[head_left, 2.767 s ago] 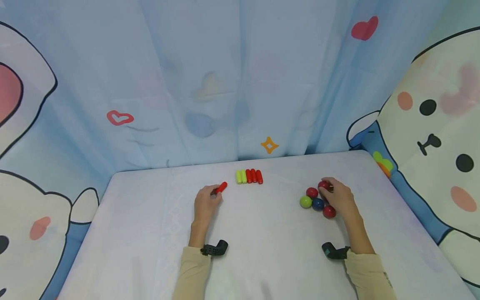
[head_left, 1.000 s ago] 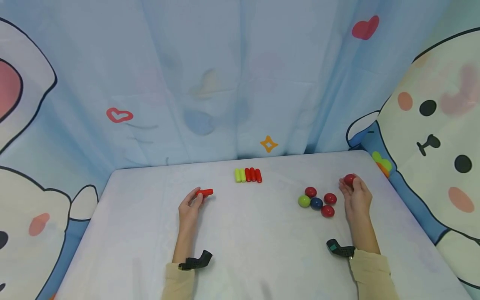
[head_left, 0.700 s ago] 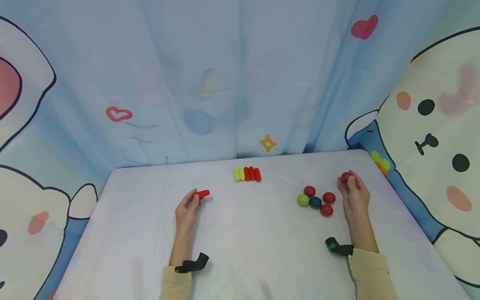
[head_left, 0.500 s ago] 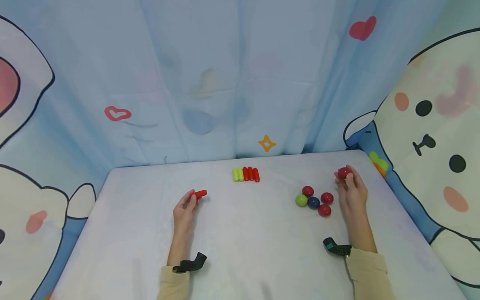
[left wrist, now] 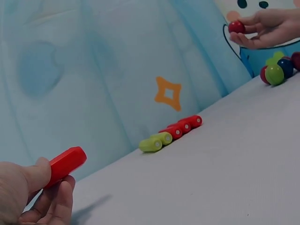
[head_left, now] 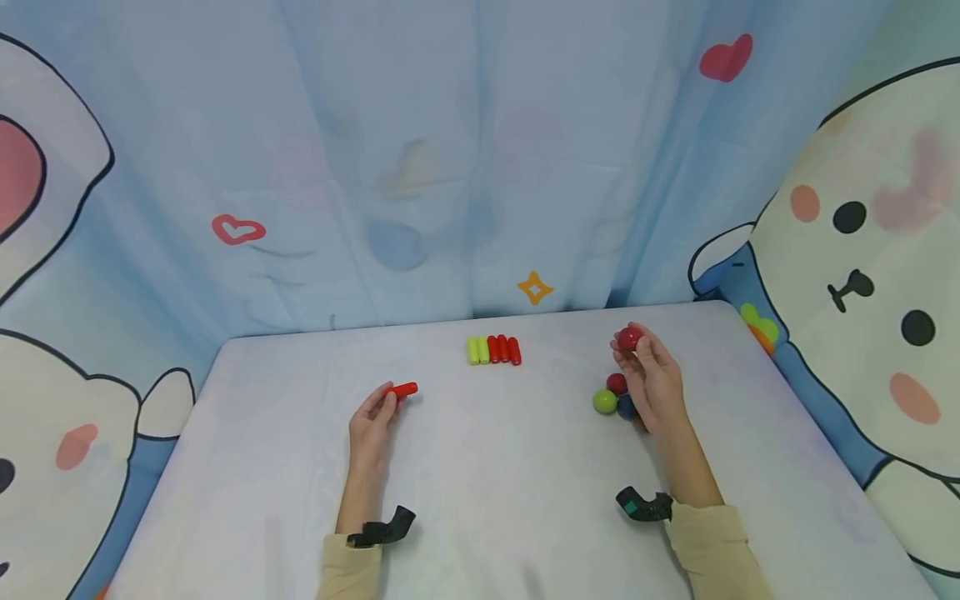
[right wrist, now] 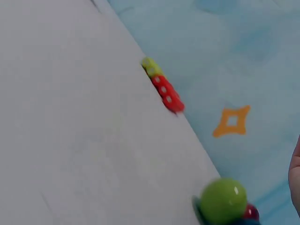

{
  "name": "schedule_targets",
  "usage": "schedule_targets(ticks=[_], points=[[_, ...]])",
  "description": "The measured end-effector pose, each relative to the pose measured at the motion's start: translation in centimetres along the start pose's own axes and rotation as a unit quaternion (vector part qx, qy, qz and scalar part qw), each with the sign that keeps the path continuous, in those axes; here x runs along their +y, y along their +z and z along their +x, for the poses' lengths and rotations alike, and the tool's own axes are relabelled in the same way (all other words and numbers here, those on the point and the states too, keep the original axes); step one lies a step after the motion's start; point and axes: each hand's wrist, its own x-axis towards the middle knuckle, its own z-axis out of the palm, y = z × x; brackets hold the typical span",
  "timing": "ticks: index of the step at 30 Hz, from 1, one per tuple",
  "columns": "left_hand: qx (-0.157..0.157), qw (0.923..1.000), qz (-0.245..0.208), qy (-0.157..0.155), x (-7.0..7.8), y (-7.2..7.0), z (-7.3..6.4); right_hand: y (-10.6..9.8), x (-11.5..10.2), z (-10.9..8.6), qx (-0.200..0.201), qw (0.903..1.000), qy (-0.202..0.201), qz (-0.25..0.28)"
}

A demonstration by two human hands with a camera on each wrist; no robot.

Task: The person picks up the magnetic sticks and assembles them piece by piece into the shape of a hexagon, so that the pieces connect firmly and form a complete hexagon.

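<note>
Red stick (head_left: pixel 406 390) pinched at one end by the left hand (head_left: pixel 369 427): a light, steady hold suits it. The right hand (head_left: pixel 654 385) pinches a raised red ball (head_left: pixel 630 337); grip firmly, clear of the green ball (head_left: pixel 605 402). The stick row (head_left: pixel 492 349) lies beyond.

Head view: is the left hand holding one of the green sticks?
No, the left hand pinches a red stick, and both green sticks lie on the table.
</note>
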Motion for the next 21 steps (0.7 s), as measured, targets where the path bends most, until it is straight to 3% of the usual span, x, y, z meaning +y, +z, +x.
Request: schedule_targets(ticks=[8,14,18,21], points=[[-0.029,0.9995,0.001,0.015,0.3,-0.1,-0.3,4.2,3.1,-0.7,-0.069,0.9956,0.044,0.046],[-0.031,0.999,0.029,0.014,-0.2,-0.5,-0.6,7.0,6.5,-1.2,-0.035,0.9888,0.136,0.051],[-0.03,0.9973,0.065,0.017,-0.6,-0.2,-0.9,8.6,9.1,-1.7,-0.015,0.9874,0.153,0.04],[-0.035,0.9972,0.063,0.021,-0.8,0.2,-1.2,9.5,11.0,-2.3,-0.005,0.9872,0.156,0.033]])
